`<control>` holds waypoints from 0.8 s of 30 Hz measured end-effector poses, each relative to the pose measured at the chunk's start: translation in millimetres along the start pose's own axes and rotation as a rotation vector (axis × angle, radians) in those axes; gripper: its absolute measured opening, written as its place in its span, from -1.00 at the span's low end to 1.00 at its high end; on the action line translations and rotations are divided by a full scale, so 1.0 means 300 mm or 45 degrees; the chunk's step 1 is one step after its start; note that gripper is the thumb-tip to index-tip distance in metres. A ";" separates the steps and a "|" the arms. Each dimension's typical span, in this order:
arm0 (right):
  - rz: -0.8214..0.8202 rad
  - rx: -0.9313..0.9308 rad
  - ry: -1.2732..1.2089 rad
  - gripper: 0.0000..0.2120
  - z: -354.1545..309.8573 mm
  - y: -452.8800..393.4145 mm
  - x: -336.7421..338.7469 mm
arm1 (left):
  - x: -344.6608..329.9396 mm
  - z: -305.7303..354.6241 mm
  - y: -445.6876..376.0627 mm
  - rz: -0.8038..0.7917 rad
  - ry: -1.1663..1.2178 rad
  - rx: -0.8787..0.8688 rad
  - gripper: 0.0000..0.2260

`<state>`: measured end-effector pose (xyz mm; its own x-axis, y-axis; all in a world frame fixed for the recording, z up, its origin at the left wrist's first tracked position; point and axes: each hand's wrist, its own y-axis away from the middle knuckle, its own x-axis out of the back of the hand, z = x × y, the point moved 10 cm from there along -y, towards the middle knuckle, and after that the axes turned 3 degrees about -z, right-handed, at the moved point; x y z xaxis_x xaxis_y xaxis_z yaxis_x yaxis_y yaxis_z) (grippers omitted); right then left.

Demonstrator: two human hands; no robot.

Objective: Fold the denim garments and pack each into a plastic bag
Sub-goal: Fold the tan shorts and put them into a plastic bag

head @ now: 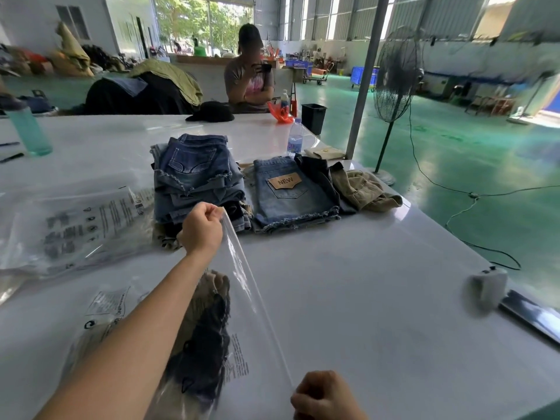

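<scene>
A: Bag [257,322], clear plastic, stretched taut over the bench's [378,298] near edge. Already loaded with a folded dark denim piece [203,353], some tan cloth showing at its far end.

B: Held how?

A: Pinched at both ends. Left hand [202,228] curled tight on the bag's far edge, out toward the middle of the bench. Right hand [325,395] fisted on the near edge, right at the bench's near side. Looks like the mouth or flap being pulled straight for sealing, though hard to say for certain.

B: And finished so far?

A: Possibly one packed bag [100,316] just left of the forearm, contents too blurred to confirm. More printed bags [75,225] lying at the left edge, seemingly empty.

B: Left to do?

A: Plenty. A stack of folded denim shorts [197,180] mid-bench, unbagged. Beside it on the right, a pair with a "NEW" patch [288,189], laid flat. Then dark and khaki garments [360,189] crumpled near the right edge, not yet folded. By that measure, early in the job.

B: Anything else about?

A: Water bottle [295,137] behind the shorts, a green bottle [30,131] at the far left.
</scene>
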<state>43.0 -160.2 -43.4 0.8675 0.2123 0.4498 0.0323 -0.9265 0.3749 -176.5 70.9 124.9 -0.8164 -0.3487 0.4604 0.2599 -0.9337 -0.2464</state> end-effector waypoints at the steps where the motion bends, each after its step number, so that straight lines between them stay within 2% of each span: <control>1: -0.021 -0.003 0.068 -0.88 -0.005 -0.007 -0.002 | -0.020 0.015 0.011 -0.045 -0.025 -0.012 -0.86; 4: -0.054 -0.030 0.319 -0.84 0.023 0.002 -0.020 | -0.068 0.047 0.088 -0.261 -0.210 -0.121 -0.68; 6: 0.012 -0.052 0.406 -0.75 0.036 0.004 0.036 | -0.073 -0.009 0.218 -0.356 -0.566 -0.213 -0.55; 7: 0.023 -0.040 0.403 -0.77 0.028 -0.009 0.066 | -0.084 -0.069 0.305 -0.415 -0.822 -0.241 -0.49; 9: 0.027 0.015 0.455 -0.88 -0.013 -0.070 0.116 | -0.114 -0.256 0.479 -0.664 -1.216 -0.121 -0.30; 11: 0.197 0.115 0.590 -0.87 -0.093 -0.149 0.172 | -0.135 -0.446 0.647 -0.891 -1.352 0.096 -0.07; 12: 0.272 0.185 0.628 -0.81 -0.139 -0.185 0.172 | -0.124 -0.473 0.699 -0.898 -1.341 0.109 0.03; 13: 0.308 0.266 0.650 -0.75 -0.196 -0.229 0.161 | -0.107 -0.466 0.730 -0.825 -1.354 0.011 0.09; 14: 0.308 0.355 0.686 -0.70 -0.252 -0.275 0.128 | -0.089 -0.459 0.753 -0.748 -1.345 -0.082 0.07; 17: 0.248 0.566 0.857 -0.59 -0.417 -0.404 0.004 | -0.053 -0.433 0.803 -0.630 -1.409 -0.344 -0.37; 18: 0.234 0.597 0.912 -0.56 -0.457 -0.441 -0.034 | -0.057 -0.449 0.805 -0.651 -1.434 -0.385 -0.44; 20: 0.195 0.577 1.073 -0.46 -0.497 -0.506 -0.103 | -0.047 -0.512 0.802 -0.752 -1.497 -0.370 -0.44; 22: 0.127 0.491 1.229 -0.30 -0.492 -0.558 -0.152 | 0.027 -0.567 0.782 -0.925 -1.543 -0.236 -0.48; 24: 0.003 0.383 1.194 -0.13 -0.464 -0.580 -0.187 | 0.107 -0.603 0.794 -1.125 -1.501 -0.166 -0.60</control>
<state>-80.4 32.5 -21.0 0.1268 0.2506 0.9597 0.2692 -0.9399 0.2098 -234.0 -148.0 -73.4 0.2158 0.3928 0.8940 -0.1861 -0.8822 0.4325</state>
